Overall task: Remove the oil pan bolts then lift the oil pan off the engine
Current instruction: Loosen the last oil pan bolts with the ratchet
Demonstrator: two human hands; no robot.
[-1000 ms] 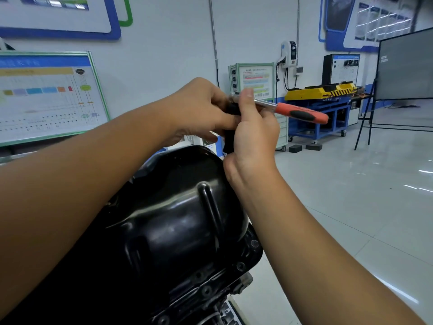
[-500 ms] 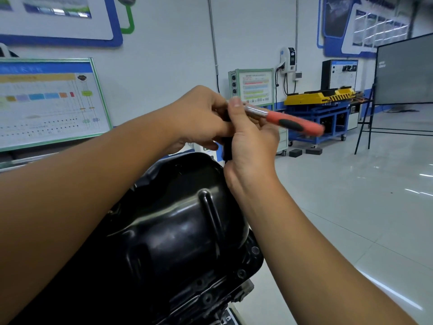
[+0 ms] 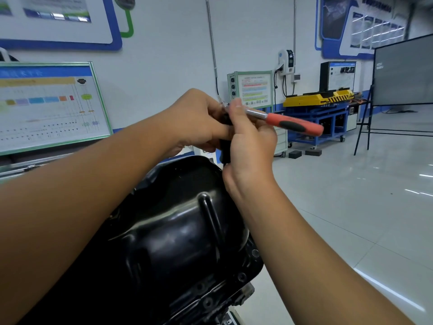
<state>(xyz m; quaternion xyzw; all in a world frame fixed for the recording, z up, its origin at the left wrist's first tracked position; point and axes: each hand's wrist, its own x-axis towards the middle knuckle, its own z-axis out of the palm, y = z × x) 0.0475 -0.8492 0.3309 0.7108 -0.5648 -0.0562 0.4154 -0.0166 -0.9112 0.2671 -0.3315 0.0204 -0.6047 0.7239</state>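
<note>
Black pressed steel fills the lower middle of the view: the oil pan [image 3: 178, 231] is seated on the engine [image 3: 243, 294], its rim flat against the block along the near right edge. Bolts [image 3: 241, 276] are seen in that rim near the front right corner, so the pan is judged not yet free to be lifted.

Above the far edge of the pan a ratchet [image 3: 293, 124] is held up in the air by both hands. Its red and black handle points right, and a dark socket or extension hangs down from its head between the hands. The left hand [image 3: 199, 120] is curled round the head end of the tool. The right hand [image 3: 250, 141] is closed on the shank just beside the head, with the thumb laid on top and the fingers wrapped round the dark piece below. What exactly is being done at the head is hidden behind the fingers; possibly the socket is being fitted or a bolt picked out of it, but this cannot be told.

The tool is not engaged on any bolt. How many bolts are already out along the far and left edges cannot be seen, as the forearms cover them. Left to do, as judged: the remaining rim bolts are to be undone, then the pan lifted off.
</note>
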